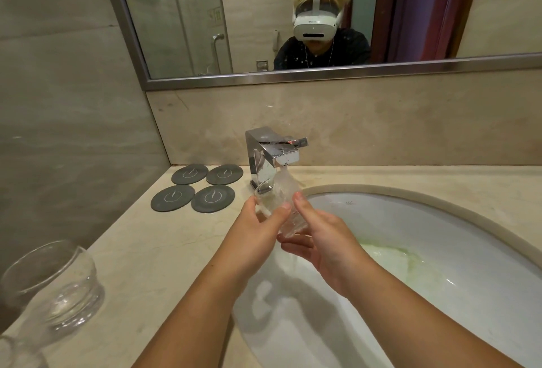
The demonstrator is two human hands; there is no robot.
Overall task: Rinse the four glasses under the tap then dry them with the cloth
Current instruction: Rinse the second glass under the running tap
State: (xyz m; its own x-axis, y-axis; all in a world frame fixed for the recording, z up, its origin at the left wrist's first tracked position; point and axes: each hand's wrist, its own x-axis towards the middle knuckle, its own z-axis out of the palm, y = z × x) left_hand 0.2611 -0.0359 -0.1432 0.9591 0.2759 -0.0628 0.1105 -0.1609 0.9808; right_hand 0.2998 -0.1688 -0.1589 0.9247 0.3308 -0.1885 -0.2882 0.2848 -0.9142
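One glass, gripped by left hand and right hand, fills under the tap

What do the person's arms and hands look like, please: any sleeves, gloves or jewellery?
The left hand and right hand are bare: no gloves, rings, watch or bracelets show. Both forearms are uncovered to the frame edge; no sleeve shows.

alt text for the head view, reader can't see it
The left hand and right hand hold a clear glass under the running tap, over a white sink. Four dark coasters lie on the counter left of the tap; a second glass stands nearer.
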